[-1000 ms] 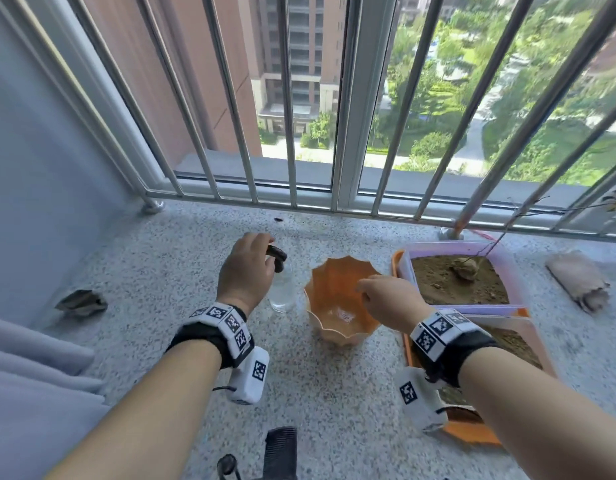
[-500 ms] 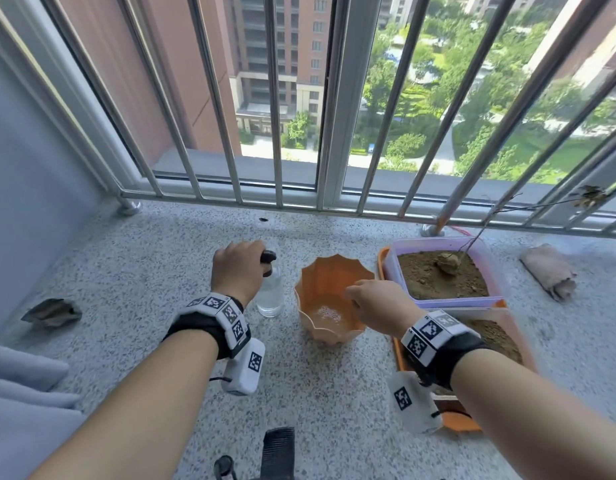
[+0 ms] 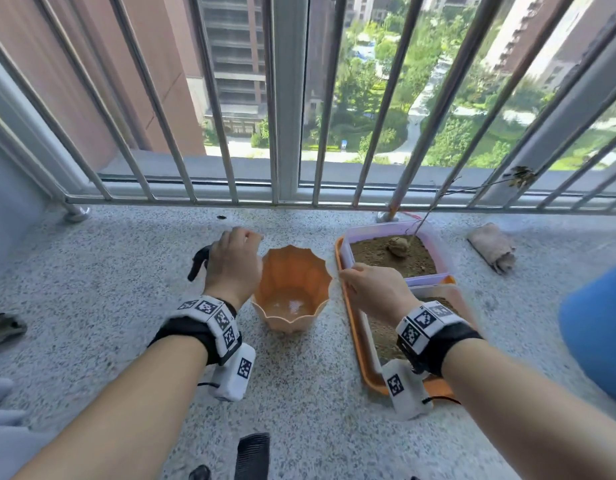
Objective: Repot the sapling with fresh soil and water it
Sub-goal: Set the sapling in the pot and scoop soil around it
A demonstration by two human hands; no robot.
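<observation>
I'm seeing the left hand (image 3: 233, 265) curled over the spray bottle, fingers wrapping its top; only the black trigger (image 3: 197, 263) is showing past the knuckles. Right hand (image 3: 374, 289) is hovering over the orange tray (image 3: 357, 336), fingers loosely curled; can't tell if they're pinching anything. Orange pot (image 3: 292, 289) is sitting on the ledge between both hands, holding a little water. The sapling (image 3: 425, 216) is standing in the soil of the pink tub (image 3: 434, 242) at the back of the tray.
</observation>
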